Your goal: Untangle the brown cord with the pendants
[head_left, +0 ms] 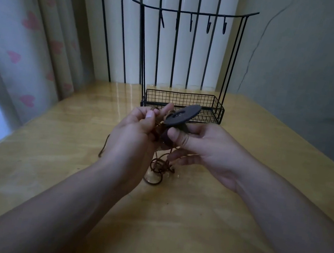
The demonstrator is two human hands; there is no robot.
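A glossy yellow wooden bench [58, 155] fills the lower view; its near edge is cut off by the frame, and both forearms cross it from the bottom corners. Against the far edge stands a black wire rack [187, 66], a mesh basket at its base and a curved top bar carrying five small hooks. Behind it hang a curtain with pink hearts [27, 33] and pale vertical panels.

Over the middle of the bench, the left hand [134, 135] is raised with its fingers curled, pinching strands of the brown cord [157, 167] between thumb and fingertips; exactly which strands is hard to make out in the dim light. The right hand [199, 148] holds a dark round pendant [184, 114] with a slot in it, thumb curled over a second dark piece just below, whose shape is mostly hidden by the fingers. The lower fingers are loosely extended. Below both hands the cord drops in tangled loops onto the bench, one loose end trailing out past the left wrist, partly hidden by it
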